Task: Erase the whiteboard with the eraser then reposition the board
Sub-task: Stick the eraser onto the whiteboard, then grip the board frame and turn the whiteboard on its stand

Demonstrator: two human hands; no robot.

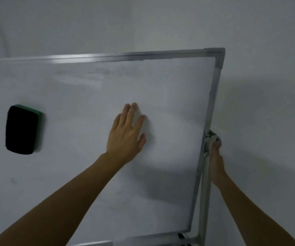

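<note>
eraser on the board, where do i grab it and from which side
Pinch the eraser across its two long side edges, coming straight at the whiteboard from the front. It sits flat against the board, upright, so only those narrow sides stand proud for fingers.

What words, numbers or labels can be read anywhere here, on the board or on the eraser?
No text can be read in this view.
whiteboard: no writing, only faint grey smudges near the top edge.
eraser: black felt and a green back, no label showing.
clamp on the board's right edge, gripped by the right hand: no marking to be made out.
</note>
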